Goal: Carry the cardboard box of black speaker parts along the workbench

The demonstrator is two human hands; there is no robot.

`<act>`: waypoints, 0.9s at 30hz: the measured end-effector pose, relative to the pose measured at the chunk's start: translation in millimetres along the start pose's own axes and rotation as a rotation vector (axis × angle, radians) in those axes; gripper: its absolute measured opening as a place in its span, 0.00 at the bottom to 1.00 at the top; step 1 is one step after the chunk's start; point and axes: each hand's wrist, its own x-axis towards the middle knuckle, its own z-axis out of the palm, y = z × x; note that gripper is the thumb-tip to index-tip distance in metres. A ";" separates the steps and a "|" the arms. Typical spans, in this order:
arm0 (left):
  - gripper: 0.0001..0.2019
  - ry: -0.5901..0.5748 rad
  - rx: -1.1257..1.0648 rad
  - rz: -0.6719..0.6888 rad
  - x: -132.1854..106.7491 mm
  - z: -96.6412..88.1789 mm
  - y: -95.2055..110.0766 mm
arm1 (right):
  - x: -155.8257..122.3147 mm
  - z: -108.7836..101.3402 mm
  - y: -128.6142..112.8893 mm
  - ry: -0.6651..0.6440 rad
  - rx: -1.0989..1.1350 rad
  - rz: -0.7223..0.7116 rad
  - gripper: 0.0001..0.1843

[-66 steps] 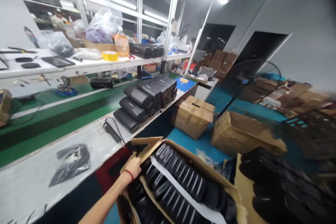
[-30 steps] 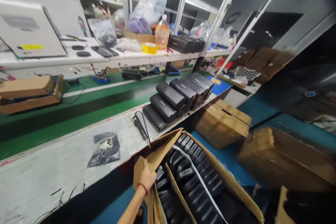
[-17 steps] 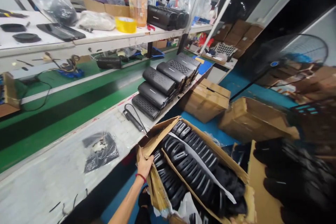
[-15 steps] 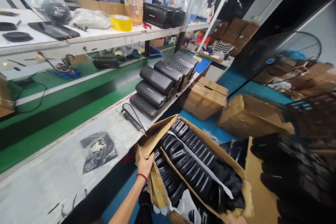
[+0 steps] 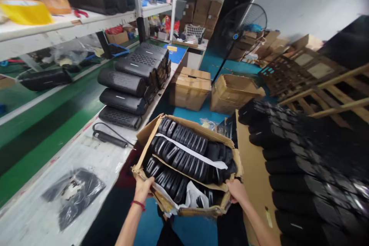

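Between my two hands is an open cardboard box (image 5: 196,212), tilted slightly. Rows of black slotted plastic parts (image 5: 184,159) fill it, with a strip of white foam (image 5: 191,150) lying across them and crumpled white wrapping (image 5: 196,195) near the front. My left hand (image 5: 143,187), with a red band on the wrist, is closed on the box's near left corner. At the near right corner my right hand (image 5: 236,190) grips the cardboard; its fingertips are partly hidden behind the wall.
Left, the workbench (image 5: 112,165) carries stacked black housings (image 5: 123,96), an electric screwdriver (image 5: 109,138) and a black plastic bag (image 5: 76,192). Rows of black units (image 5: 294,184) stand on cardboard at right. Two cartons (image 5: 190,88) and a fan (image 5: 236,36) stand ahead.
My view has swung to the right, so the bench has shifted left. The box now sits more level and central in view, and my right hand has come fully into sight on its corner.
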 end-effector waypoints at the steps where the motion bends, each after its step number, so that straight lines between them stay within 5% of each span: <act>1: 0.22 -0.039 -0.029 -0.027 0.7 -6.1 3.7 | -0.8 -2.4 -0.6 -0.005 0.016 0.008 0.22; 9: 0.21 -0.128 -0.400 -0.076 -14.0 -25.0 7.9 | -7.1 -25.8 12.9 -0.074 0.092 0.048 0.22; 16: 0.30 0.139 -0.520 -0.387 -27.4 -34.0 -70.4 | 0.5 -18.0 8.3 -0.058 0.174 -0.008 0.21; 22: 0.28 0.020 -0.376 -0.507 -44.0 19.7 -136.9 | -0.7 -15.9 9.3 -0.055 0.342 -0.080 0.21; 27: 0.26 -0.085 -0.232 -0.438 -50.3 60.2 -165.1 | -26.9 7.8 53.4 -0.109 0.613 -0.210 0.23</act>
